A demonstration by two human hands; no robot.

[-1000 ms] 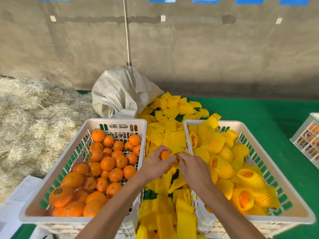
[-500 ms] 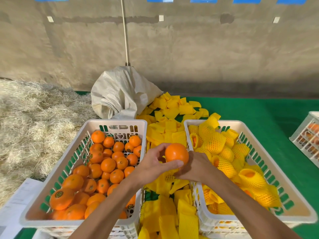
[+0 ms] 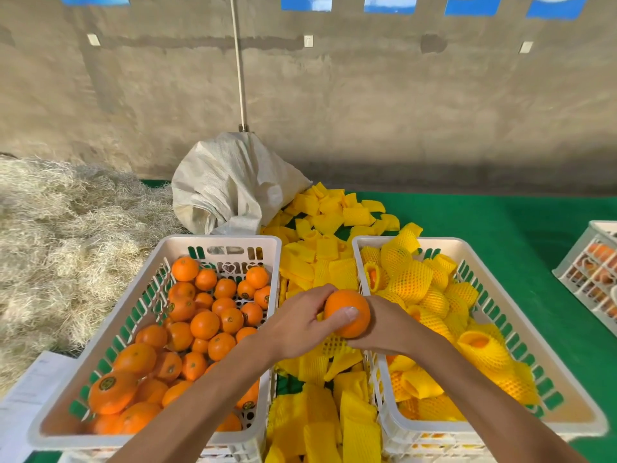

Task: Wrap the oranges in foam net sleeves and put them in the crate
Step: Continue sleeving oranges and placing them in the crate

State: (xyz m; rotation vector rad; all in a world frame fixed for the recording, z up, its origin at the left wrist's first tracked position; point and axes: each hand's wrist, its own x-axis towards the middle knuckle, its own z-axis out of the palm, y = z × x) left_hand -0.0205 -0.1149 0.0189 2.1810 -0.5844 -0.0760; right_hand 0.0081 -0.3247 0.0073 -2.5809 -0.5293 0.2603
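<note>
Both hands meet over the gap between the two white crates, and they share one bare orange (image 3: 347,312). The left hand (image 3: 297,324) wraps it from the left, thumb pressed flat across the front of the fruit and the other fingers curled around the far side, so it's properly clamped on. The right hand (image 3: 389,324) cups it from the right and underneath; its fingertips are tucked under the fruit where I can't really see them, but they seem to pinch a yellow foam net sleeve (image 3: 334,344) that pokes out just below the orange, touching it. The sleeve isn't over the fruit, only under it. The left crate (image 3: 213,240) is full of unwrapped oranges (image 3: 203,324), the right crate (image 3: 440,243) holds the ones already in netting (image 3: 410,282). Loose flat sleeves (image 3: 320,248) are piled on the green mat (image 3: 500,222) between and behind the crates, spilling from a white woven sack (image 3: 230,182).
</note>
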